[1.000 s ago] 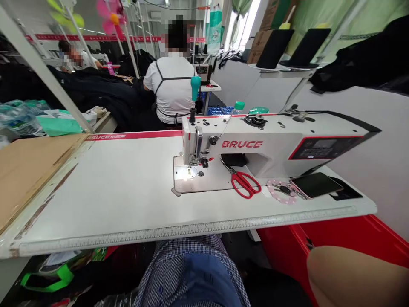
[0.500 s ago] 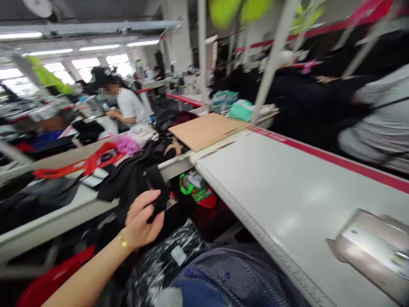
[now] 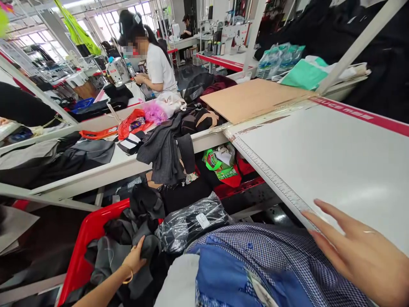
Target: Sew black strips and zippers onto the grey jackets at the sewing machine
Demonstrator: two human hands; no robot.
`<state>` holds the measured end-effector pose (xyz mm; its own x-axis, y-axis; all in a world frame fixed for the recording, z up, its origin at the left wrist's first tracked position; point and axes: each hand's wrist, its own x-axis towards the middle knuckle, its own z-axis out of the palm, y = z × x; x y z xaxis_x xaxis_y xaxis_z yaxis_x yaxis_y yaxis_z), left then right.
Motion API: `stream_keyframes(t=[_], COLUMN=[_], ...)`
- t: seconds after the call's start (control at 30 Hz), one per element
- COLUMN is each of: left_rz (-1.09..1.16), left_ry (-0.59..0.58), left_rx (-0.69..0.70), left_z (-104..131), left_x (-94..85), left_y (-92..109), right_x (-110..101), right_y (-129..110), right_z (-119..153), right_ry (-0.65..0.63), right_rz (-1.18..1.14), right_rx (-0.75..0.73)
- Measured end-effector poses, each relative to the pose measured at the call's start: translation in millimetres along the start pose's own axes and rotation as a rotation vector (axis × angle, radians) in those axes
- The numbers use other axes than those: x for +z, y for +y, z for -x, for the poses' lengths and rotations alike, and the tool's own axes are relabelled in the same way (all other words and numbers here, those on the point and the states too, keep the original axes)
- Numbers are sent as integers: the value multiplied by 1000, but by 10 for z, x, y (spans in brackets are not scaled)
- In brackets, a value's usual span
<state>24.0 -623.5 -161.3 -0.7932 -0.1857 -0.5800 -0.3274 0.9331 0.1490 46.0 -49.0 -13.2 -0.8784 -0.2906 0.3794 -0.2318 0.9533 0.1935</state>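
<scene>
My left hand (image 3: 136, 258), with a gold bangle at its wrist, is down at the red bin (image 3: 79, 238). Its fingers are closed on dark grey cloth (image 3: 140, 277), one piece among a heap of similar cloth. At the right, my right hand (image 3: 354, 243) is open with fingers stretched out, beside the front edge of the white sewing table (image 3: 335, 157). A measuring tape strip (image 3: 275, 179) runs along that edge, close to its fingertips. Nothing shows in the right hand.
A plastic-wrapped black package (image 3: 194, 221) lies beyond my lap. Dark grey garments (image 3: 166, 149) hang over the pale trough (image 3: 204, 140). A brown board (image 3: 255, 98) adjoins the table. A slanted white post (image 3: 358, 47) rises behind it. Another person (image 3: 159, 68) sits at a machine.
My left hand has gone from near the trough, where it held something black, down and toward me to the red bin. My right hand has come into view. The view has shifted, too.
</scene>
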Motion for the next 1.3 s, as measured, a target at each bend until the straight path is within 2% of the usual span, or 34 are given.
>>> stream_keyframes(t=[0.1, 0.23, 0.4, 0.47, 0.53, 0.63, 0.7, 0.77, 0.87, 0.93, 1.0, 1.03, 1.07, 1.13, 1.17, 1.2, 1.23, 1.3], left_rz=[111, 366, 702, 824, 975, 1127, 1086, 961, 661, 524, 546, 589, 615, 531, 432, 334, 273, 227], left_ry=[-22, -55, -116, -117, -114, -73, 17, 149, 272, 323, 338, 294, 203, -52, -160, -220, -231, -142], left_rx=[25, 98, 108, 102, 133, 275, 426, 628, 979, 1144, 1256, 1305, 1346, 1408, 1420, 1420, 1408, 1368], left_z=[-58, -79, 129, 235, 344, 530, 675, 823, 999, 1053, 1040, 1011, 969, 869, 822, 785, 763, 771], left_x=[103, 69, 18, -78, -275, -754, -1138, -1506, -1931, -2096, -2157, -2145, -2102, -1924, -1795, -1645, -1483, -1160], left_y=[46, 215, 449, 541, 661, 939, 1214, 1574, 2225, 2627, 2904, 2979, 3013, 2986, 2947, 2908, 2885, 2926], right_x=[-67, -18, 193, 230, 218, 122, 20, -101, -278, -363, -430, -472, -528, -701, -818, -951, -1096, -1401], right_y=[-91, -201, -528, -705, -883, -1160, -1379, -1645, -2054, -2200, -2130, -2006, -1833, -1407, -1193, -1000, -839, -631], right_z=[-68, -91, -188, -285, -416, -669, -861, -1053, -1330, -1506, -1659, -1719, -1765, -1815, -1824, -1828, -1833, -1858], right_ry=[13, -29, -139, -217, -317, -484, -554, -547, -378, -185, 47, 161, 273, 474, 559, 628, 683, 754], right_rz=[17, -58, -213, -286, -374, -588, -823, -1122, -1605, -1796, -1870, -1899, -1942, -2048, -2094, -2127, -2150, -2172], right_rx=[-43, -81, -140, -164, -172, -176, -179, -153, -61, 98, 362, 523, 691, 997, 1111, 1182, 1203, 1127])
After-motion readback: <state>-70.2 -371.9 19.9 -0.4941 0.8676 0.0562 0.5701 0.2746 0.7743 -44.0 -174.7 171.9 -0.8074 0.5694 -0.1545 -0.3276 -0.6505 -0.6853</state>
